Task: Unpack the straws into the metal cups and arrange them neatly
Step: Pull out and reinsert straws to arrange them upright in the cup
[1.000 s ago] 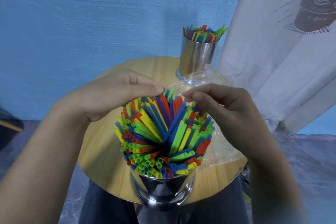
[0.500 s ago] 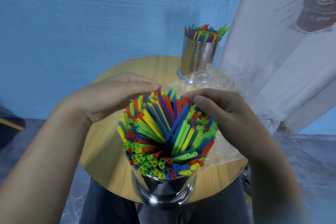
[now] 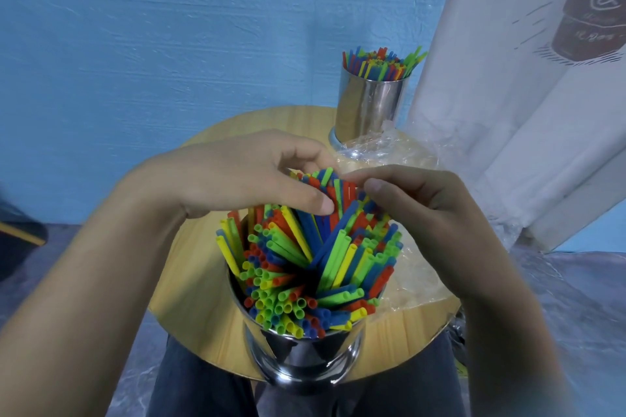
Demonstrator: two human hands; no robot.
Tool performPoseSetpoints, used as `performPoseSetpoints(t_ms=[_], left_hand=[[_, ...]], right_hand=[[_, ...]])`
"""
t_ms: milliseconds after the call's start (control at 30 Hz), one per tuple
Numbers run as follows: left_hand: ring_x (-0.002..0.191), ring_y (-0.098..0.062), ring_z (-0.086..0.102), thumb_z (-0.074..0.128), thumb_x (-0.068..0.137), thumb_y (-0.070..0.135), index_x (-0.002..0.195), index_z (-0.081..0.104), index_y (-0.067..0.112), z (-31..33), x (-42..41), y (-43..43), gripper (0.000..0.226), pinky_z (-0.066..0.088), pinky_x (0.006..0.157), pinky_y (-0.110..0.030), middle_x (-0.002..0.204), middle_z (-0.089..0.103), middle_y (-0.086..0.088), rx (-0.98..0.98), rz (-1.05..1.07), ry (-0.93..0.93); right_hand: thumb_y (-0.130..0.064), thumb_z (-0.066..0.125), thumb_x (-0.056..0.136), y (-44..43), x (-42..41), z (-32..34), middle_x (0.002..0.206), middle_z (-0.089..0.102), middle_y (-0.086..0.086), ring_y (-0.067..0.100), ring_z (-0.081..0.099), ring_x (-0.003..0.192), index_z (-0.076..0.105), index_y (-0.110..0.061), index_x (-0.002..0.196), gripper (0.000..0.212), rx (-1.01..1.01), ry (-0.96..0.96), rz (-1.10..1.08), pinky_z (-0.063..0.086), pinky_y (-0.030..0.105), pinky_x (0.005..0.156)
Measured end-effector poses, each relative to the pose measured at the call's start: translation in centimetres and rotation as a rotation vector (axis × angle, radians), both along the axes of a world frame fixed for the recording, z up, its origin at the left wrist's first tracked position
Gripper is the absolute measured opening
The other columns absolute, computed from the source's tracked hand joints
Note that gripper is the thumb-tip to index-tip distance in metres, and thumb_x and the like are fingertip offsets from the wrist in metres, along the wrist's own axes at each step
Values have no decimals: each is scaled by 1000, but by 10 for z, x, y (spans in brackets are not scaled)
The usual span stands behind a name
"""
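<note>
Straws in left hand, right hand

Metal cup crammed with splayed colourful straws, far cup filled upright

glossy metal cup, matt wooden table

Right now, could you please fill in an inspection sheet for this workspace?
Surface: round wooden table, partly covered.
Job's things: near shiny metal cup packed with coloured plastic straws, several tilted and crossed; far shiny metal cup also full of straws.
Clutter: crumpled clear plastic wrap on the table's right side.
Hands: left hand and right hand both pinch straws at the near cup's far side.
Cables: nothing seen.
Surroundings: blue wall, white printed curtain.
</note>
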State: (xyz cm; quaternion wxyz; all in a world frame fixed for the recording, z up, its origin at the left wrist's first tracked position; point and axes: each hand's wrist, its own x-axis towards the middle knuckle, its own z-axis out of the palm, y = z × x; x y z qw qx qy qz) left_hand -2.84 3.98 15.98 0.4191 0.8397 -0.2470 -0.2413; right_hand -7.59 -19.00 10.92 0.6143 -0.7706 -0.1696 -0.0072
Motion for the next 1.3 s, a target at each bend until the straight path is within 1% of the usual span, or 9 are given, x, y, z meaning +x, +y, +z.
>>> performPoseSetpoints(t_ms=[200, 333, 467, 600, 800, 900, 1033, 1233, 1300], left_hand=[[91, -7, 73, 79, 85, 28, 97, 77, 25, 3, 3, -13, 12, 54, 91, -34, 98, 77, 8, 57, 31, -97], [89, -21, 69, 79, 85, 33, 88, 77, 27, 1, 2, -15, 7, 52, 94, -46, 94, 76, -1, 87, 117, -199], [92, -24, 68, 77, 86, 38, 91, 75, 26, -1, 1, -8, 13, 51, 93, -49, 94, 75, 2, 134, 228, -277], [88, -4, 67, 72, 79, 58, 93, 72, 39, -2, -1, 2, 23, 55, 90, -44, 100, 71, 12, 220, 292, -302], [91, 4, 70, 81, 79, 54, 107, 70, 52, 10, -5, 9, 30, 55, 90, -30, 104, 72, 28, 239, 100, -146], [88, -5, 73, 82, 80, 47, 104, 73, 36, 4, -2, 0, 28, 59, 89, -42, 96, 77, 14, 227, 70, -138], [87, -24, 71, 85, 73, 55, 94, 76, 24, -1, -3, -1, 39, 57, 87, -52, 90, 75, -1, 140, 124, -184], [64, -6, 65, 80, 84, 31, 84, 75, 24, -9, -3, 4, 9, 55, 64, -25, 79, 74, 10, -30, 176, -191], [70, -10, 69, 80, 86, 26, 90, 74, 26, -12, -2, 6, 7, 57, 68, -28, 86, 75, 9, -47, 173, -199]], right_hand=[[-11, 56, 100, -3, -2, 0, 96, 79, 0, 19, 74, 99, 76, -21, 104, 23, 88, 6, -22, 62, 32, 81], [2, 51, 102, -6, 0, -2, 99, 78, 2, 17, 73, 98, 75, -16, 105, 30, 94, 35, -38, 59, 26, 77], [-26, 54, 98, -5, -1, 2, 97, 78, -3, 13, 74, 94, 74, -17, 105, 23, 68, 33, -39, 58, 21, 75], [-50, 49, 96, -5, 0, 1, 99, 78, -4, 13, 75, 97, 75, -19, 105, 41, -8, 17, -8, 57, 20, 77], [-84, 43, 85, -8, -3, 1, 115, 76, -11, 10, 71, 110, 73, -36, 117, 65, -84, 48, 155, 56, 22, 90], [-67, 59, 90, -6, -2, 3, 124, 74, -5, 19, 69, 118, 69, -30, 129, 54, -182, 91, 250, 53, 47, 102], [-34, 60, 96, -4, 1, 3, 122, 74, 0, 23, 68, 117, 70, -24, 126, 33, -154, 116, 201, 53, 55, 100], [-28, 61, 95, -4, 6, -4, 121, 73, 4, 24, 69, 117, 68, -22, 126, 33, -94, 119, 170, 54, 56, 99], [-28, 61, 95, -4, 6, -4, 122, 73, 4, 25, 69, 117, 69, -22, 126, 32, -91, 116, 171, 54, 57, 100]])
